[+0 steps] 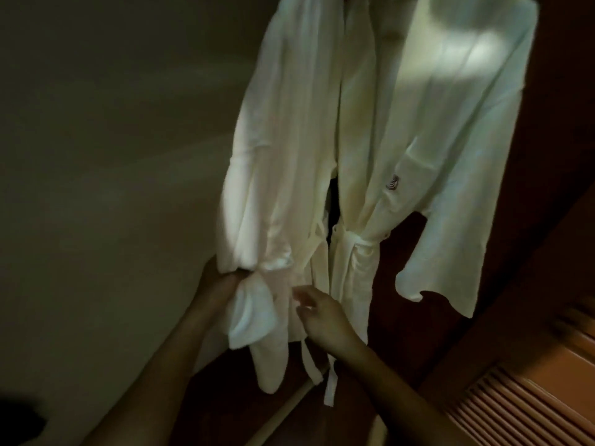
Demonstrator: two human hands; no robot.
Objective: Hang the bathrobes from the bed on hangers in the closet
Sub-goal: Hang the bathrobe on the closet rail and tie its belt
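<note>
Bathrobe [370, 140]: hangs in the closet [553, 140], top out of view.
Left hand [222, 281]: I grip its sleeve [254, 313].
Right hand [322, 313]: loosely open, empty, near the belt [330, 384].
Risk: my tug on the sleeve could drag it off the hanger.

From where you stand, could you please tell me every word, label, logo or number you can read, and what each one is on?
No words or numbers can be read anywhere in this view.
Small dark emblem stitched on the chest of the white bathrobe: too blurred to tell whether it holds any letters.
</note>
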